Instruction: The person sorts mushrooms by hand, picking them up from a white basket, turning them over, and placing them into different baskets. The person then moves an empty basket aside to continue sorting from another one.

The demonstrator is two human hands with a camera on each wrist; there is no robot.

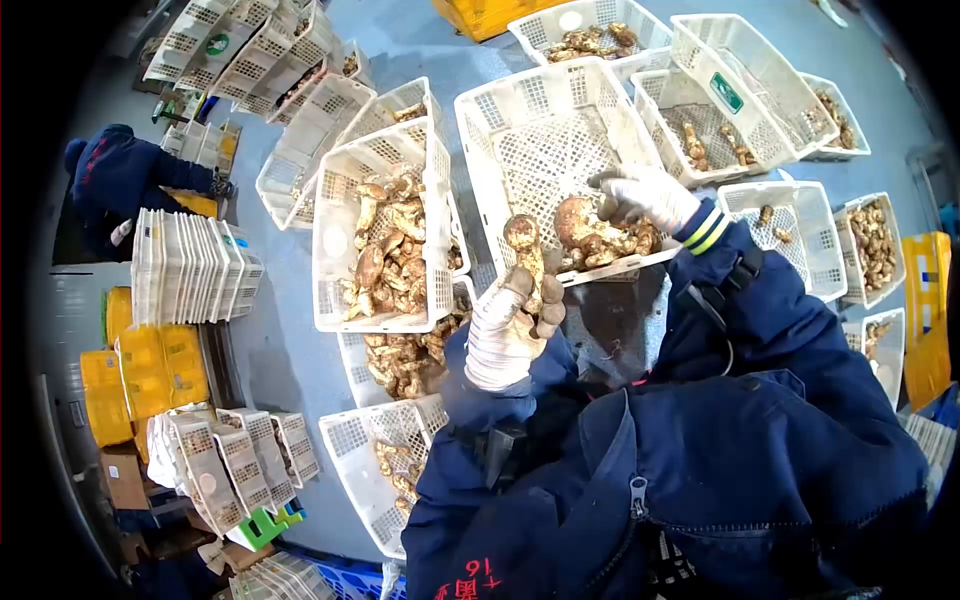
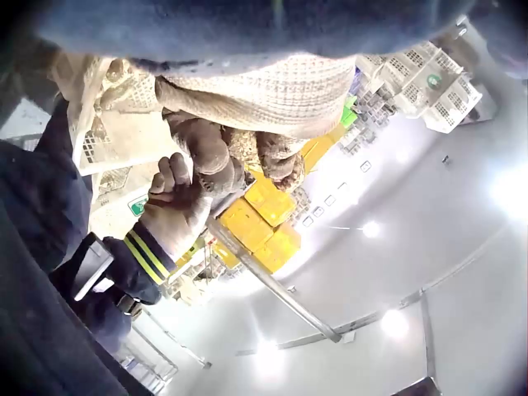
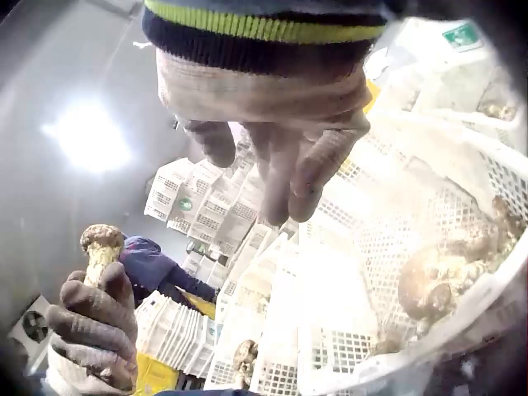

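Note:
My gloved left hand (image 1: 503,332) grips a brown-capped mushroom (image 1: 522,236) by its pale stem, cap up, at the near edge of a white mesh crate (image 1: 478,170). The right wrist view shows the same mushroom (image 3: 101,241) rising out of the curled left fingers. My gloved right hand (image 1: 652,196) hovers over the right side of that crate, its fingers loosely bent with nothing between them. Just below it, a heap of mushrooms (image 1: 590,228) lies at the crate's near end. In the left wrist view, the left hand's glove hides most of the held mushroom.
To the left a fuller crate of mushrooms (image 1: 380,325) rests on other crates. More crates (image 1: 755,150) with a few mushrooms stand at the right. Stacked baskets (image 1: 190,265), yellow boxes (image 1: 160,370) and another person (image 1: 115,185) are farther left.

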